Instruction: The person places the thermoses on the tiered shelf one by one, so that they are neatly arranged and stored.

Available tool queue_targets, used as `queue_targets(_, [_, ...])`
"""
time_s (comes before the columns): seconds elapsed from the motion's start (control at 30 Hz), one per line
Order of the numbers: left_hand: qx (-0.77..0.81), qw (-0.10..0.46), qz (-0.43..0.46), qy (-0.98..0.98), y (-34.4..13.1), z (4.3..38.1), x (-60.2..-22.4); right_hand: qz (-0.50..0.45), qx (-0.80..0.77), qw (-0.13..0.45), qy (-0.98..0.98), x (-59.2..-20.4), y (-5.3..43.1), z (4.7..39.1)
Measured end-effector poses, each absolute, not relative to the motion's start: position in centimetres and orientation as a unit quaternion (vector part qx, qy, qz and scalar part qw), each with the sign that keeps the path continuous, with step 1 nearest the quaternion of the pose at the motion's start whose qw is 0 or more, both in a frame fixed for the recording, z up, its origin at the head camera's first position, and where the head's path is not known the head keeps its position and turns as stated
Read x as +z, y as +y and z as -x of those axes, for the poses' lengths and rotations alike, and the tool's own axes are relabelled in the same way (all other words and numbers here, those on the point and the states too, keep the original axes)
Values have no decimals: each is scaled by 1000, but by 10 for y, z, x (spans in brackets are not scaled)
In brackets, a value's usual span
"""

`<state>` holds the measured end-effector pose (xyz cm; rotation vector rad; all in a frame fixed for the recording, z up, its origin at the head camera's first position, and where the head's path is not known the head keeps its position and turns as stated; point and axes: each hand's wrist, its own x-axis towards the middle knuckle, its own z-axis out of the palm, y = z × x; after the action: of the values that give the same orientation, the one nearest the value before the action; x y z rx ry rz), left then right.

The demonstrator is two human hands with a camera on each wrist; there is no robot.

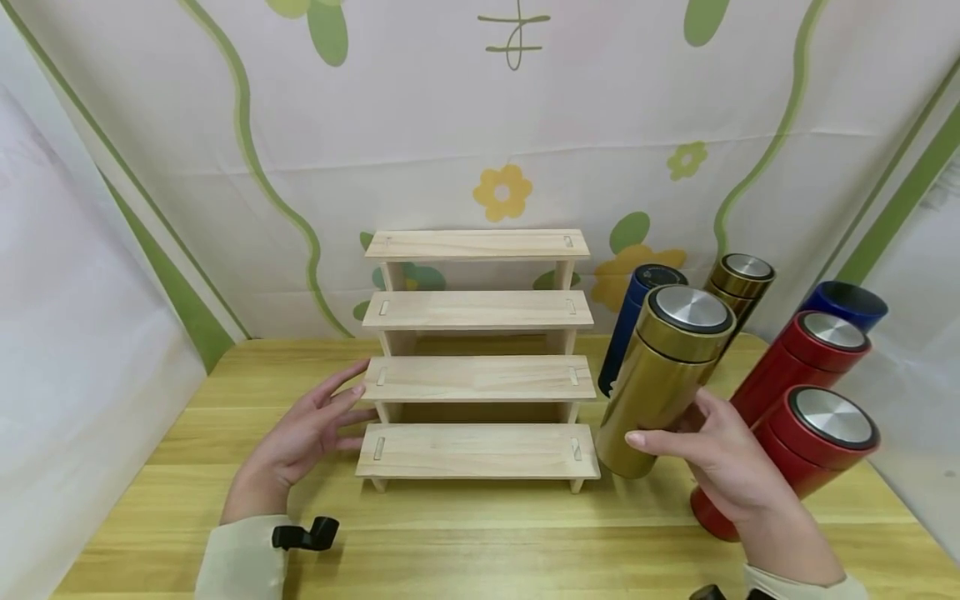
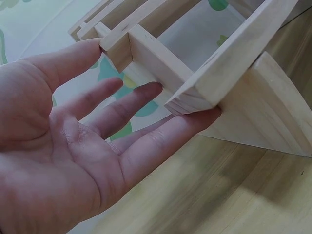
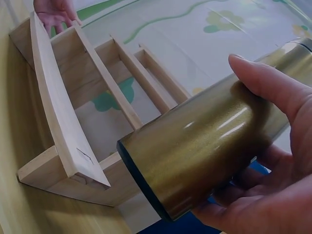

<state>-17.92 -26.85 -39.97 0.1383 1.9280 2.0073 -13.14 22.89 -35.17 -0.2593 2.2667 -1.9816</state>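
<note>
A four-step wooden shelf stands on the table. My left hand is at its left end, with fingers spread and fairly straight; in the left wrist view, fingertips touch the wood. My right hand grips a gold thermos bottle with a silver lid top, thumb on its near side and the other fingers mostly hidden behind. The bottle leans slightly, just right of the shelf's right end. In the right wrist view, the bottle's dark base edge shows close to the shelf steps.
Behind the gold bottle stand a blue bottle and a darker gold-topped one. Two red bottles, the nearer and the farther, and another blue one stand at the right. A patterned cloth hangs behind the table.
</note>
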Motion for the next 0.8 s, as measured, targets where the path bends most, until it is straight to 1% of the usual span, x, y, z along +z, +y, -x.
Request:
queue_targets(0.17, [711,178,-43,679,-269,180,-401,95,-656,64,746,-348,229,132])
queue_targets(0.47, [708,172,-51,682,-272,179,-400,131,-670,69,728,-327,212,137])
queue_targets(0.8, [705,166,-41,688,-269,178,-401,127,-682,66,718,-306,188,148])
